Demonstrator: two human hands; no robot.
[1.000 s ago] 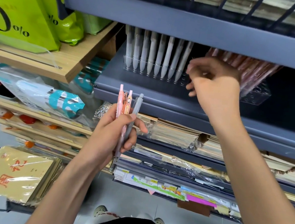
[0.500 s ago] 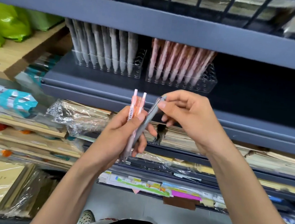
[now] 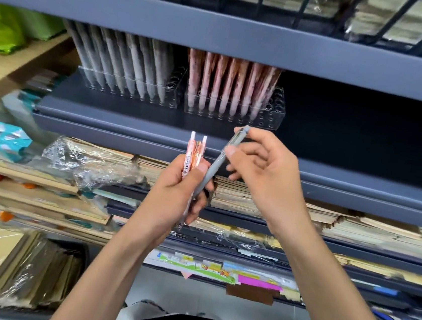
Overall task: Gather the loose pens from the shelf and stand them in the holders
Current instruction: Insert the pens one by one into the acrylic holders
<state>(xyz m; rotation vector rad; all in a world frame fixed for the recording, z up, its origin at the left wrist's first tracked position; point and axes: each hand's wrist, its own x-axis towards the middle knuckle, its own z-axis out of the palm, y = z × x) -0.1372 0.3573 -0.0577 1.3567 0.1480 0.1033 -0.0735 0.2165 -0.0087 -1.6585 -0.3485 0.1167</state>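
My left hand [image 3: 174, 195] grips two or three pink pens [image 3: 194, 155] upright in front of the grey shelf [image 3: 129, 124]. A grey pen [image 3: 217, 163] slants between both hands: my right hand [image 3: 264, 171] pinches its upper end, while its lower end still rests in my left fingers. On the shelf behind stand two clear holders. The left holder [image 3: 131, 90] carries a row of grey pens [image 3: 126, 63]. The right holder [image 3: 270, 114] carries pink pens [image 3: 226, 82] and has free holes at its right end.
The grey upper shelf beam [image 3: 218, 37] hangs low over the holders. Stacks of wrapped notebooks [image 3: 240, 194] fill the shelves below. Green bags [image 3: 1, 30] sit on a wooden shelf at the left. The shelf right of the holders is dark and bare.
My right hand came down from the holders to the bundle and pinched the grey pen's top, drawing it up and to the right. The view shifted right, showing both holders.
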